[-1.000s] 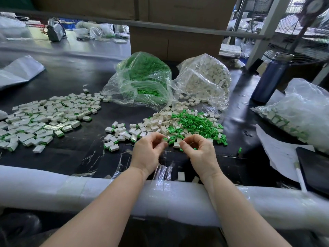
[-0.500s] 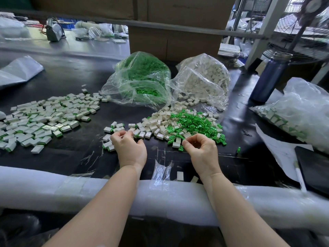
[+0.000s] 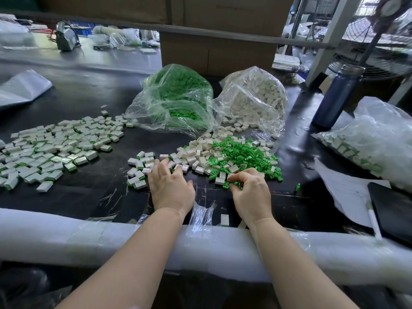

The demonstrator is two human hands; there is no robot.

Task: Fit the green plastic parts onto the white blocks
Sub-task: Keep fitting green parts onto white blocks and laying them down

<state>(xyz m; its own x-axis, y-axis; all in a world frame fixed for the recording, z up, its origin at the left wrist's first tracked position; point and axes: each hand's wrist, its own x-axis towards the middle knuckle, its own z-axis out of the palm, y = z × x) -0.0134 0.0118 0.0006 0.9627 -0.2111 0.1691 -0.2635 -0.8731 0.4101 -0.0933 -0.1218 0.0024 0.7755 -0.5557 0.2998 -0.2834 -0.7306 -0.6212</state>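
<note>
Now my left hand point(image 3: 170, 187) lies spread on small white plastic blocks point(image 3: 191, 156) at centre frame, while my right hand point(image 3: 250, 189) pinches small green plastic parts point(image 3: 237, 185).

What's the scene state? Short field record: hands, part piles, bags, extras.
left hand: fingers spread flat, reaching onto the loose white blocks
right hand: fingers curled, pinching green parts at the near edge of the green pile
small fitted pile: beside the left hand
large fitted pile: far left on the black table
green parts bag: open, behind the loose piles
white blocks bag: open, beside the green bag
blue bottle: upright, right rear
</note>
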